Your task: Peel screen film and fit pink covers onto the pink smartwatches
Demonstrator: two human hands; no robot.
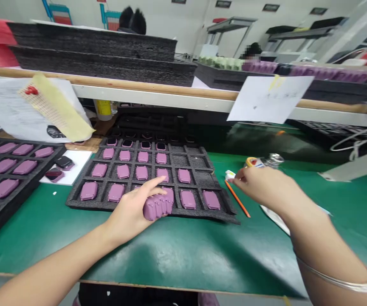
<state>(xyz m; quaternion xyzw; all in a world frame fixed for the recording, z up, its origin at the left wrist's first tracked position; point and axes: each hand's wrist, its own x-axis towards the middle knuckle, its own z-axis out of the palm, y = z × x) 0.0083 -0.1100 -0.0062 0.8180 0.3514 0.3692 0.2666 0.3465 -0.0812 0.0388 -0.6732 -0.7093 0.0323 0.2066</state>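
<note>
So from the head camera, our left hand is grasping a row of purple rounded-rectangle watch-shaped cases, pressed together face to face, fingers wrapped round them right at the near edge of a black foam tray with square compartments. More purple cases sit in that tray, and its back row has some dark-faced ones. Our right hand is off to the right with its fingertips bunched by a small white object; honestly we can't tell if they've got hold of it. A thin orange stick lies just below on the shiny green tabletop, and a clear glass jar with a metallic-looking top is behind that hand. Over left, we've got another black foam tray with purple cases too.
</note>
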